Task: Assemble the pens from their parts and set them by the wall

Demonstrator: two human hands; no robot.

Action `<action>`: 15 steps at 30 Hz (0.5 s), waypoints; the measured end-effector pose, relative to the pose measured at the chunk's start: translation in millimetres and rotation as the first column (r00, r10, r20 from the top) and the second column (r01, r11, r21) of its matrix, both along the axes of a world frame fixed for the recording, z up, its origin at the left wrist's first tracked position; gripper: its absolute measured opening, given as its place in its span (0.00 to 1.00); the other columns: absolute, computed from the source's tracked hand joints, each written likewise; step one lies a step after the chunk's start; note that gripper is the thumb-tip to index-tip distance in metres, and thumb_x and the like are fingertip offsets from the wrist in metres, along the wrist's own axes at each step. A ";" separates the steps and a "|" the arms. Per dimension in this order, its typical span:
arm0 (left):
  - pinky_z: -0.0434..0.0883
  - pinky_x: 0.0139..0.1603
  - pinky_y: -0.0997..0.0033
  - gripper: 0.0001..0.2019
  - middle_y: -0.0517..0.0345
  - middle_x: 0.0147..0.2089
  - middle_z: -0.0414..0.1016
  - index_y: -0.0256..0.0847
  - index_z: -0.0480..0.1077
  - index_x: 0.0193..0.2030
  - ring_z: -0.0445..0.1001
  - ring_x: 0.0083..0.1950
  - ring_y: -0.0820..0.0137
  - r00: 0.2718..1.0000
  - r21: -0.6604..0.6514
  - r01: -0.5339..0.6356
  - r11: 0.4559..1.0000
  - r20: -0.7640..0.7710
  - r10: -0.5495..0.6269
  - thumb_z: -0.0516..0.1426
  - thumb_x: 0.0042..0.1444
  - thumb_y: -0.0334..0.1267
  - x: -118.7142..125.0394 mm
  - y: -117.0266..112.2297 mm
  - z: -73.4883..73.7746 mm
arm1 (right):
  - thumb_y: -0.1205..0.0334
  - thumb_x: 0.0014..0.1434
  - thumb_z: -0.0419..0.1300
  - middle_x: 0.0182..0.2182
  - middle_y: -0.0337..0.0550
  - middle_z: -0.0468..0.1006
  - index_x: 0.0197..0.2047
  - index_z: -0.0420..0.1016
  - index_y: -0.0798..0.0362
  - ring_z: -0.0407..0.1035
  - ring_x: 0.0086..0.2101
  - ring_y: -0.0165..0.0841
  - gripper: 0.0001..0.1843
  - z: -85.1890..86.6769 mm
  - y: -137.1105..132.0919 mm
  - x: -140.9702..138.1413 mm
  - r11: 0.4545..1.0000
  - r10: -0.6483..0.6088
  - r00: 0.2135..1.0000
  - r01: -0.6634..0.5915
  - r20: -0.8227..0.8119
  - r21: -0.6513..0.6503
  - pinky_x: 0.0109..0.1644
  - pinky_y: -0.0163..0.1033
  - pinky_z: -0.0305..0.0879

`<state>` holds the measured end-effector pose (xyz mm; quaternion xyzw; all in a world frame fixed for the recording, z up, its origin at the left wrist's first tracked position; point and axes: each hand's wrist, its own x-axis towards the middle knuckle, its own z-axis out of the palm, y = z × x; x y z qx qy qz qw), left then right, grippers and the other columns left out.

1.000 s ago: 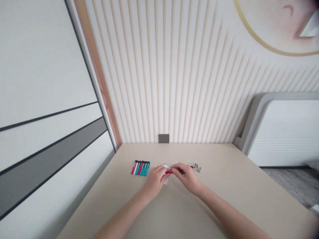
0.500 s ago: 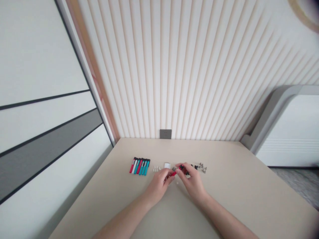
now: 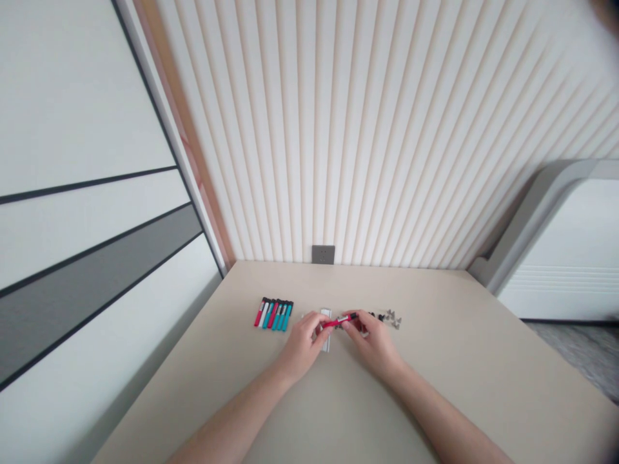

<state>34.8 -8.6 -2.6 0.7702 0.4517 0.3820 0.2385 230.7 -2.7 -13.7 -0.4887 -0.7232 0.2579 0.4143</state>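
Grasped at opposite ends by left hand and right hand: slim, red, plastic-looking pen with black end, right of the row of red, white and teal pens. Best held straight, pinched lightly.

Red pen: lies flatter than half a second ago, its red end now crossing in front of the white rods, its pale label turned into view.
Left hand: shifts leftward, baring the lower end of the white rods.
Small white pieces: left of the white rods, now mostly covered.
Wall ring: its gold arc slips from view.
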 end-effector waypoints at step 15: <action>0.66 0.33 0.75 0.10 0.57 0.33 0.73 0.38 0.72 0.41 0.69 0.32 0.71 0.957 -0.187 0.031 0.982 0.289 0.024 0.55 0.61 0.43 -1.8 -1.2 3.7 | 0.54 0.66 0.51 0.30 0.43 0.75 0.43 0.73 0.52 0.66 0.31 0.33 0.13 5.2 -10.1 0.9 0.990 0.073 0.996 -0.067 -0.042 0.128 0.35 0.36 0.63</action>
